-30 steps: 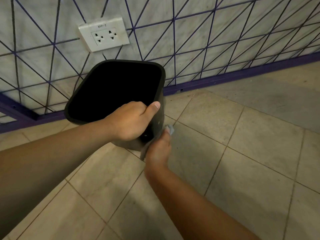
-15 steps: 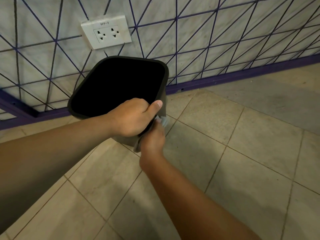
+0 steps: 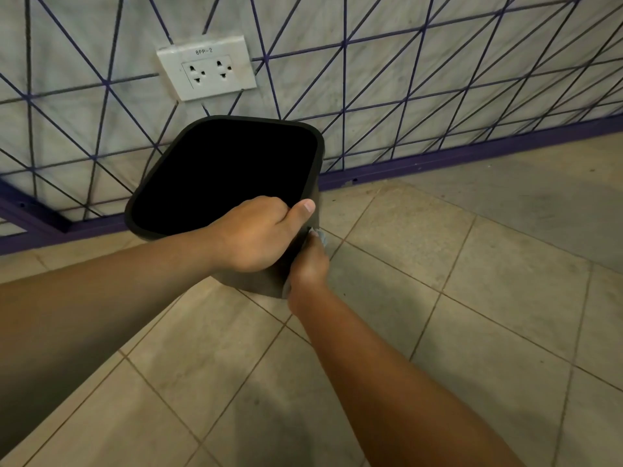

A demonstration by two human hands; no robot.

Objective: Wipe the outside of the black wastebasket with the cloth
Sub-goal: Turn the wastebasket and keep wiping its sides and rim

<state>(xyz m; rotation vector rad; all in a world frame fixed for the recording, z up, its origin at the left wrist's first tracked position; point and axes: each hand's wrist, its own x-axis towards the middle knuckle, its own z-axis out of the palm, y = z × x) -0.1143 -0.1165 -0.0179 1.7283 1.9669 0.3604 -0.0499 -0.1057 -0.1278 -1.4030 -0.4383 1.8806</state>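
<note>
A tiled floor (image 3: 438, 332) meets a pale wall (image 3: 404, 79) crossed by purple lines, with a purple skirting along its foot and a white socket (image 3: 207, 69) set above the bin. The black bin (image 3: 222, 173) is tilted, its open mouth turned up toward the camera, its base low near the floor; whether it touches the tiles cannot be told. The left arm reaches in from the left, and the left hand (image 3: 256, 235) clamps over the near rim, fingers curled inside and thumb lying along the outer edge. The right arm comes up from below right; the right hand (image 3: 308, 264) presses a grey cloth (image 3: 320, 235) against the bin's right outer side, fingers closed on it, only a small corner of cloth showing. The wiping step seems well in hand on this side. The next move likely calls for a firm stroke along the wall, then turning the bin with the left hand to bring an unwiped face round.
</note>
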